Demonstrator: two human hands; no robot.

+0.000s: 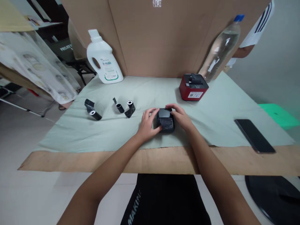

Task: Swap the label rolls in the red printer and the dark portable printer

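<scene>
While a small black device [166, 121] sits flat near the front edge of the desk [70, 161], a person's left grip [148, 125] and right grip [182, 118] close on it from either side. From where I stand, its long axis appears to run front to back, away from the wearer. Neither side is plainly nearer, both being in contact: the left grip spans the left flank, thumb toward the near end and fingertips toward the far end, while the right grip curls around the far right corner. The device therefore lies right of the left grip, and left of and slightly nearer the desk's front than the right. Black rolls [95, 115] rest well to the left; a red box [193, 89] stands beyond the right grip.
</scene>
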